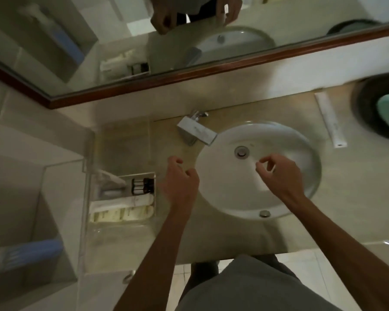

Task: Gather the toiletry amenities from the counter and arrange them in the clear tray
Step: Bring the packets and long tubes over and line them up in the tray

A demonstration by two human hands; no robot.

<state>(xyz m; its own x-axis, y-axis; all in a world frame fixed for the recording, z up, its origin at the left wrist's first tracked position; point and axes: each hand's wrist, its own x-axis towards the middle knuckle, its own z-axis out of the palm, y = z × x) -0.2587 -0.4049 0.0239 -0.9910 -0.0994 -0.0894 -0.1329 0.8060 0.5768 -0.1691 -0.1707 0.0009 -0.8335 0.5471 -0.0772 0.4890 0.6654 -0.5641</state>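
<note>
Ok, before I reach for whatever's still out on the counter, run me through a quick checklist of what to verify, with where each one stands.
1. Left hand free: ok, loosely curled, holding nothing.
2. Right hand free: ok, nothing visible between its fingers, above the sink.
3. Item left on the counter: ok, a long white packet lies right of the sink.
4. Clear tray stocked: ok, dark bottles and white packets sit inside.
5. Room in the tray for it: cannot tell.
6. What the packet contains: cannot tell, too blurred.

White sink [279, 198], chrome faucet [197, 131], wood-framed mirror [144, 52] — dark bowl [366, 108] far right
</note>
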